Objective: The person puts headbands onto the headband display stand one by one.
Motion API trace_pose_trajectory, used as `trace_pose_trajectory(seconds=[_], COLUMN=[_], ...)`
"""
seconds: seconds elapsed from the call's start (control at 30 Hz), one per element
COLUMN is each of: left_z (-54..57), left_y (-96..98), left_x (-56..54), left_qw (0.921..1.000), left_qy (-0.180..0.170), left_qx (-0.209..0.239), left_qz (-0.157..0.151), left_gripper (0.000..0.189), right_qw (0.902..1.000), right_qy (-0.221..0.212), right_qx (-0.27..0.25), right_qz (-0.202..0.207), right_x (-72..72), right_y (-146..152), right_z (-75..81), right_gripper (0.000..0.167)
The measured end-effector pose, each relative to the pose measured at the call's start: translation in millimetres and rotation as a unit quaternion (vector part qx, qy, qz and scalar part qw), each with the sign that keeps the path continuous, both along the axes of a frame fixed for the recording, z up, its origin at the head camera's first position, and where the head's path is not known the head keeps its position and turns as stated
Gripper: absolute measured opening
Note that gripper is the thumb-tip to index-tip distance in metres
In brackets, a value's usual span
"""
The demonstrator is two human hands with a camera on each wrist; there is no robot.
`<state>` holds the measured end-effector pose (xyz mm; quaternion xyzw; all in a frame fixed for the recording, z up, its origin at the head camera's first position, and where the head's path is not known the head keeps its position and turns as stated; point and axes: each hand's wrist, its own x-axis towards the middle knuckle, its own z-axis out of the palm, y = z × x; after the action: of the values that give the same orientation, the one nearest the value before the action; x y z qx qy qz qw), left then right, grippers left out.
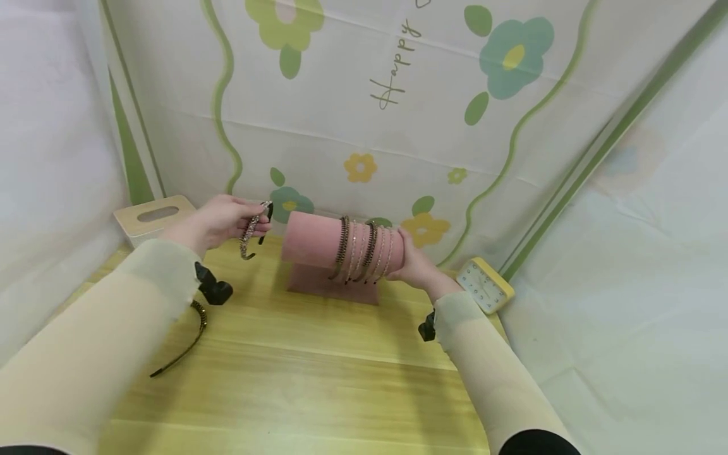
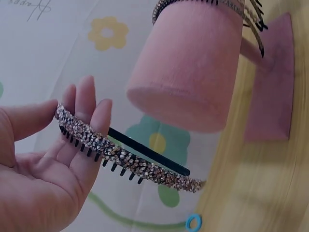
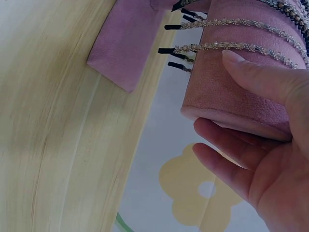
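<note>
My left hand (image 1: 218,221) pinches a headband (image 2: 120,152) between thumb and fingers. The headband is covered in glittery stones, with black comb teeth along its inner side and a black tip. It is held beside the bare left end of a pink velvet headband stand (image 1: 313,240). Several beaded and sparkly headbands (image 1: 372,249) are hooked over the right half of the stand's roll. At the roll's right end my right hand (image 1: 415,265) holds on, thumb (image 3: 258,75) on the velvet side and fingers around the end face.
A dark beaded headband (image 1: 199,325) lies on the wooden table (image 1: 296,379) by my left forearm. A tissue box (image 1: 156,218) stands at the back left, and a yellow clock (image 1: 486,284) leans at the right edge. A flowered white cloth (image 1: 341,114) hangs behind.
</note>
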<state>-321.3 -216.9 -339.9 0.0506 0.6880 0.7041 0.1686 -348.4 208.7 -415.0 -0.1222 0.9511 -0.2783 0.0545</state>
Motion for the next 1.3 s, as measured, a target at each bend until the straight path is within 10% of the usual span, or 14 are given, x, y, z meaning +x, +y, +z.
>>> trace_pose_trajectory(seconds=[0.9,1.3], left_z=[-10.3,-17.7], left_y=[60.8,81.5], left_x=[-15.6,-23.2], left_qw=[0.9886,0.9905], left_qy=[-0.055,-0.053], left_qx=[0.055,0.041], left_qz=[0.129,0.120], left_gripper=[0.051,0.049], right_qw=[0.9999,1.0000], right_qy=[-0.001,0.001], right_qx=[-0.012,-0.004], right_qz=[0.000,-0.006], right_x=[2.3,3.9], right_y=[-0.9,-2.9], right_z=[0.7,1.6], right_gripper=[0.127,0.125])
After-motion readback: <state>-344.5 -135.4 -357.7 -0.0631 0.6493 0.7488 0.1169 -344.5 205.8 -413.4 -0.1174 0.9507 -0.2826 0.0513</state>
